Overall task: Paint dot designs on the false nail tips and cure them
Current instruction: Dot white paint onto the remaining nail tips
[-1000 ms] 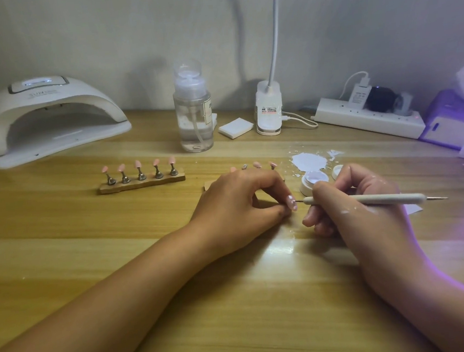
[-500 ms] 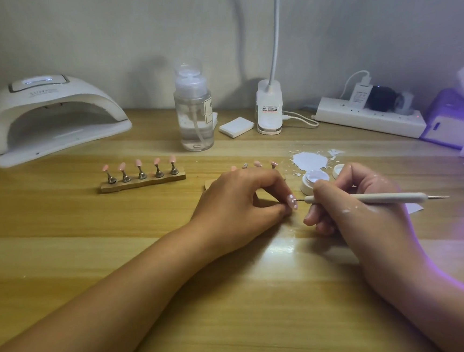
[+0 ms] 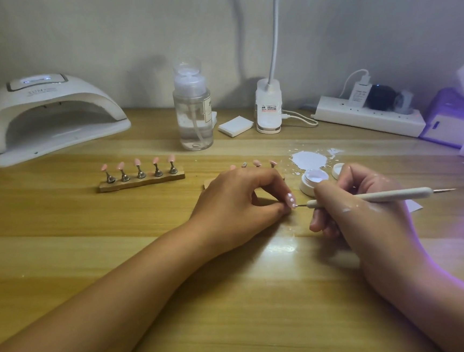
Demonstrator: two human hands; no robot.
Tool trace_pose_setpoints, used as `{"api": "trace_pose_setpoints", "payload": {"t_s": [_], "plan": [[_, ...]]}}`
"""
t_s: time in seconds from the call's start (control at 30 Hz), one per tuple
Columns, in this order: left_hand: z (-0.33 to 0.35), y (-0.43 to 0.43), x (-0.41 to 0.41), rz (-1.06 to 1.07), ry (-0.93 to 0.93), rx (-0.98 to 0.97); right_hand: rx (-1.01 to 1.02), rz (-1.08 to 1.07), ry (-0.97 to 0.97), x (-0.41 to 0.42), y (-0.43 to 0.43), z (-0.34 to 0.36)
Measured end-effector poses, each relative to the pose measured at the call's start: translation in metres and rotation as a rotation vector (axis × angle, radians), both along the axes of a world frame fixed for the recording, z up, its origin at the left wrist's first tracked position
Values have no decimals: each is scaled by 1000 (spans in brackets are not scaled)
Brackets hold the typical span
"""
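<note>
Pen (image 3: 367, 197) at tip (image 3: 290, 200)
Left hand (image 3: 236, 203) pinches the tip; right hand (image 3: 363, 220) grips the pen, jar (image 3: 310, 185) just beside at its 12 o'clock.

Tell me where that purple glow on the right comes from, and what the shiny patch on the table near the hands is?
Head view: the purple light washes the tissue box and right forearm from a source outside the frame. Head view: the shiny patch is glare on the wooden table, probably from the lamp whose neck rises out of view.
</note>
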State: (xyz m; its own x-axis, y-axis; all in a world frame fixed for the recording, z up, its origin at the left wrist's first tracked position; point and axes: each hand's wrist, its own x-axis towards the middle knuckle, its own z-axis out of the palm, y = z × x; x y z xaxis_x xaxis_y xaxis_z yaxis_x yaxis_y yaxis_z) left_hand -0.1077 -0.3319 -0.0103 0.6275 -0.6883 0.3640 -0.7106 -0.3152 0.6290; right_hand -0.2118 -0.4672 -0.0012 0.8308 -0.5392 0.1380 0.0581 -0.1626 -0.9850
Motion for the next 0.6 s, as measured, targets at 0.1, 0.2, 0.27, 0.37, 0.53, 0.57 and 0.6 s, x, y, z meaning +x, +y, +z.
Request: {"api": "trace_pose_setpoints", "payload": {"t_s": [0.1, 0.2, 0.27, 0.37, 0.53, 0.57, 0.6], "plan": [[0, 0, 0, 8, -2, 2, -7, 1, 2, 0, -1, -1], [1, 0, 0, 6, -1, 1, -17, -7, 5, 0, -1, -2], [1, 0, -1, 2, -4, 6, -14, -3, 11, 0, 0, -1], [1, 0, -1, 5, 2, 12, -13, 5, 5, 0, -1, -2], [1, 0, -1, 12, 15, 7, -12, 7, -2, 1, -1, -2], [1, 0, -1, 8, 17, 2, -11, 9, -4, 1, -1, -1], [1, 0, -1, 4, 19, -3, -6, 12, -8, 1, 0, -1]]}}
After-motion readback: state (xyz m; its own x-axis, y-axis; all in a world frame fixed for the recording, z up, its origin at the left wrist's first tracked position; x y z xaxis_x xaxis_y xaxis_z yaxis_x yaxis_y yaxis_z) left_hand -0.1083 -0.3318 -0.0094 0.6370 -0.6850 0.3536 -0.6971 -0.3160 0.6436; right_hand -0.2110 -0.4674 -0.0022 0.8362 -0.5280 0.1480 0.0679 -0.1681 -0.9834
